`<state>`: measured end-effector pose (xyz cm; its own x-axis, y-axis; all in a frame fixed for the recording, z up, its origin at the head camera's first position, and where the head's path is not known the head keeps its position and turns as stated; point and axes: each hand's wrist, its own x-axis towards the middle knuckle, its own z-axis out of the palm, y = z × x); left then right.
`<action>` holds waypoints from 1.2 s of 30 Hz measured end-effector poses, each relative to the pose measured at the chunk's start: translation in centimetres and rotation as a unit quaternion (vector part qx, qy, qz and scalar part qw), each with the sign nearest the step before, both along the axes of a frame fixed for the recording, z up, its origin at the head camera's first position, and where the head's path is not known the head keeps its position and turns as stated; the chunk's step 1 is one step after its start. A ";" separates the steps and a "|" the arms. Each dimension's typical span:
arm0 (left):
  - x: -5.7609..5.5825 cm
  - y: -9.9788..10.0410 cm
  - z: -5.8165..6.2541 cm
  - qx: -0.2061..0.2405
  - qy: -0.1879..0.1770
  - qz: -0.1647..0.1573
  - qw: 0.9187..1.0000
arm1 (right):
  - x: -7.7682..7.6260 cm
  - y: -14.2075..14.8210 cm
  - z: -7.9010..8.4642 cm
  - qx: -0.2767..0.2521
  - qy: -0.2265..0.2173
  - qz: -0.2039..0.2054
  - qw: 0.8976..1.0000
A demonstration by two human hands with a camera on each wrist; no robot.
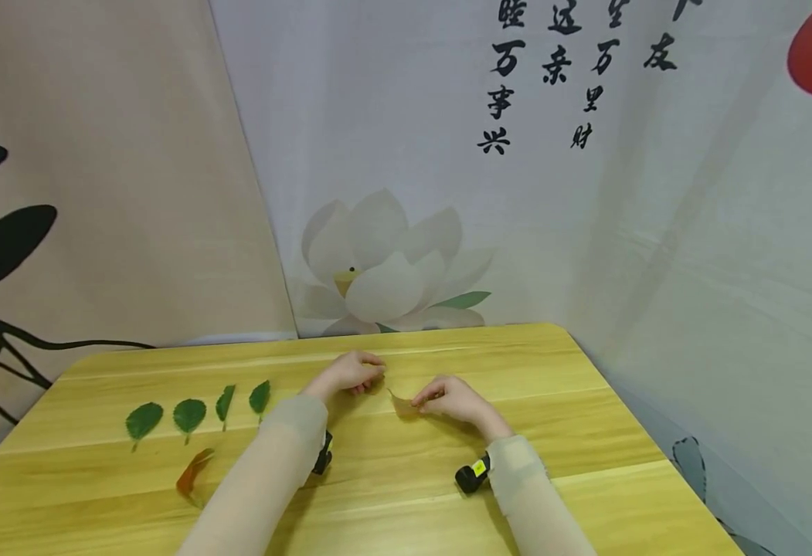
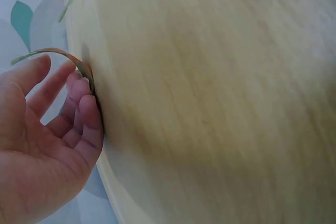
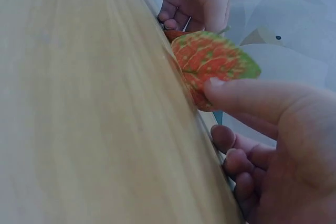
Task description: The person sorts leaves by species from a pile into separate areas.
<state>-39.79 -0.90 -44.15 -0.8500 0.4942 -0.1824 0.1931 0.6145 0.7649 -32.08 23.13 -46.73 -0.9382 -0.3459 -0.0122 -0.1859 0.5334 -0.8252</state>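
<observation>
My right hand (image 1: 450,399) pinches a red-and-green leaf (image 3: 210,59) by its edge between thumb and fingers, close over the wooden table (image 1: 406,494). In the head view this leaf (image 1: 403,406) looks brownish yellow, its thin tip pointing toward my left hand (image 1: 357,372). That hand is farther back on the table, its fingers loosely bent and its thumb apart from them. Right at its fingertips, in the left wrist view, a curved orange-green leaf (image 2: 65,53) arches up from the tabletop, partly hidden by the fingers.
Several green leaves, among them one at the far left (image 1: 144,420), lie in a row on the table's left side. Nearer me lies a curled red-orange leaf (image 1: 193,472). A cloth backdrop (image 1: 406,154) with a printed lotus and black characters hangs behind the table.
</observation>
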 end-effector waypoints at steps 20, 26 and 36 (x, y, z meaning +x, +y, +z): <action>-0.3 0.0 -0.4 0.016 -0.041 -0.026 0.999 | -0.5 0.2 -0.1 -0.169 -0.061 -0.142 0.973; -0.2 0.4 -0.3 -0.001 -0.047 -0.018 0.999 | -0.6 0.5 -0.1 -0.216 -0.050 -0.165 0.961; 0.6 0.4 0.9 -0.022 -0.041 -0.030 0.998 | -0.6 0.7 -0.1 -0.176 -0.039 -0.201 0.963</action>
<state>-39.17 -0.48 -43.28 -0.8008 0.5336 -0.2722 0.1686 0.6368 0.7523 -32.67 23.81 -46.85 -0.9981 0.0489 -0.0364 0.0469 0.2347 -0.9709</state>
